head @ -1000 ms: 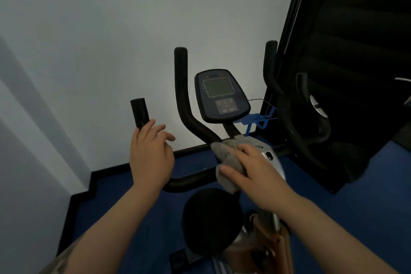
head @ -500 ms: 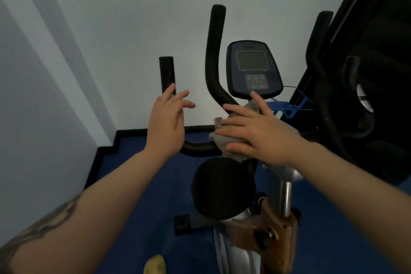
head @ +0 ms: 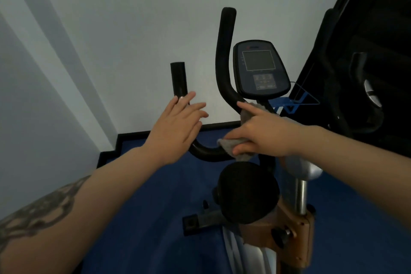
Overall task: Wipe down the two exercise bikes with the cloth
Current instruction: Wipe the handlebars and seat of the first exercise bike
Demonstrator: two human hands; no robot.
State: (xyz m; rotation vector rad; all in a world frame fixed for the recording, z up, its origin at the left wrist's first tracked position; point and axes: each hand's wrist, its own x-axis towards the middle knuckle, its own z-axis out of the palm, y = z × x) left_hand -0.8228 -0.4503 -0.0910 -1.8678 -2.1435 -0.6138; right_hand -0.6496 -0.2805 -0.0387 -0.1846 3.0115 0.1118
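Observation:
The nearer exercise bike has black handlebars (head: 224,55) and a dark console (head: 260,69) and stands in front of me. My right hand (head: 266,138) grips a grey cloth (head: 229,143) against the handlebar's centre, just below the console, with the thumb under the cloth and the forefinger stretched out along the bar. My left hand (head: 178,127) lies with straight fingers over the left handlebar grip (head: 178,78). The second bike (head: 364,87) is a dark shape at the right edge.
A white wall rises close behind the bike, with a corner at the left. The floor (head: 155,207) is blue. Below my hands are a round black pad (head: 246,191) and the bike's orange frame (head: 289,229). A blue wire holder (head: 289,104) sticks out beside the console.
My right hand has shifted the cloth a little to the left along the handlebar. My left hand stays over the left grip. The view has drawn closer to the bike.

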